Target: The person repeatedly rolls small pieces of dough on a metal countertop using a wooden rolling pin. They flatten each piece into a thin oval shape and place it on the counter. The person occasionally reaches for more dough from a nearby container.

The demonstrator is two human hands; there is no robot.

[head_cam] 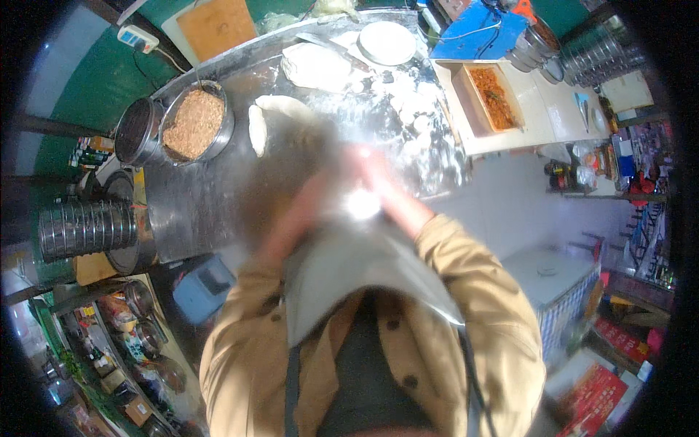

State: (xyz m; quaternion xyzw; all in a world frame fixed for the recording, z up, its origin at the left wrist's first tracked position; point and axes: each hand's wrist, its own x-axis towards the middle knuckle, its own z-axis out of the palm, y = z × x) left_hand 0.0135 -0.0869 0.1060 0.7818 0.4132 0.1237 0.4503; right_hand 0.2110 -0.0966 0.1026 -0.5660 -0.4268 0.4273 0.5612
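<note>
My left hand point(322, 177) and my right hand point(368, 164) are close together over the near part of the floured metal worktop point(185, 218). Blur and glare cover the fingers, so what they hold, if anything, cannot be told. Beyond them, a long roll of dough point(284, 106) lies bent, with one end pointing towards me. Farther back rests a large lump of dough point(317, 66), a knife point(333, 49) lying along its far side. Small pieces of dough point(407, 114) are scattered in flour at the right. A round white dish point(386, 43) stands at the back.
At the left stand a metal bowl of minced filling point(194, 125) and a dark round pot point(136, 131). Stacked metal steamers point(87, 229) are farther left. A rectangular tub of orange-red filling point(491, 98) sits on the right-hand counter point(538, 117). A blue bin point(203, 289) stands below the worktop.
</note>
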